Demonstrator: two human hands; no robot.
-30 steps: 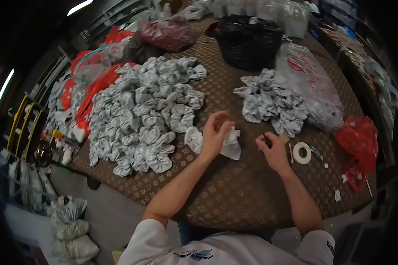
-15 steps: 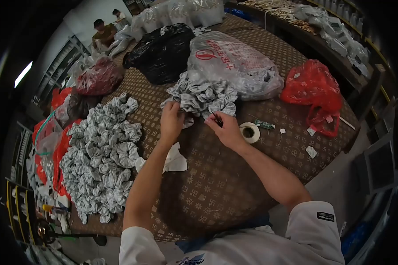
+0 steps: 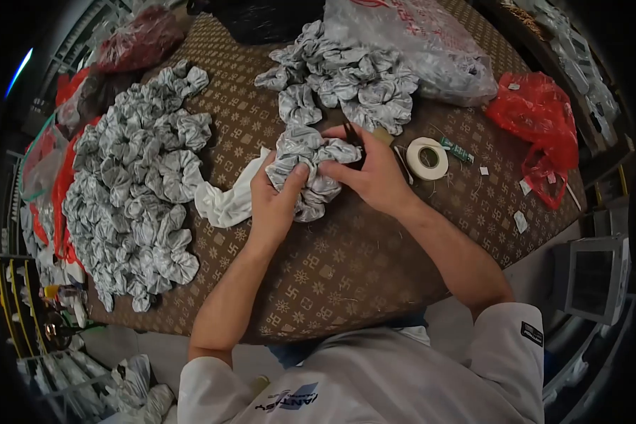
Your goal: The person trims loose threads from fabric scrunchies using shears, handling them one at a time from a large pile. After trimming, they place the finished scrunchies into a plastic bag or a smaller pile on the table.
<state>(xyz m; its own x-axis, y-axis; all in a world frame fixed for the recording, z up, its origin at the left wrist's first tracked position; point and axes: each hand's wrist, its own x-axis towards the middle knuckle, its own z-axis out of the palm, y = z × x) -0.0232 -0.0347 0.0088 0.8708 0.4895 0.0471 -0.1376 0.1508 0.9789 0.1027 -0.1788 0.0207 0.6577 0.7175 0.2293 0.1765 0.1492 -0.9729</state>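
Observation:
A grey satiny scrunchie [image 3: 300, 145] is held up between my two hands. My left hand [image 3: 275, 201] is closed on its left side, with the thumb pressed on the front. My right hand [image 3: 378, 173] pinches the right side and also keeps a pair of dark thread snips [image 3: 351, 134] in its fingers, blades pointing up. Just beyond lies a loose pile of grey scrunchies [image 3: 360, 74]. A larger heap of the same scrunchies [image 3: 134, 184] covers the table's left side. White cloth [image 3: 226, 198] lies left of my left hand.
Right of my right hand are a roll of white tape [image 3: 427, 158] and a small green packet [image 3: 458, 150]. A red plastic bag [image 3: 533, 113] rests at the right edge of the patterned table [image 3: 332, 283]. A clear printed bag [image 3: 431, 49] and a black bag [image 3: 261, 18] stand behind.
Both hands have come back towards me from the far pile, now with a scrunchie between them. The snips stay in my right hand. The camera view has tilted down.

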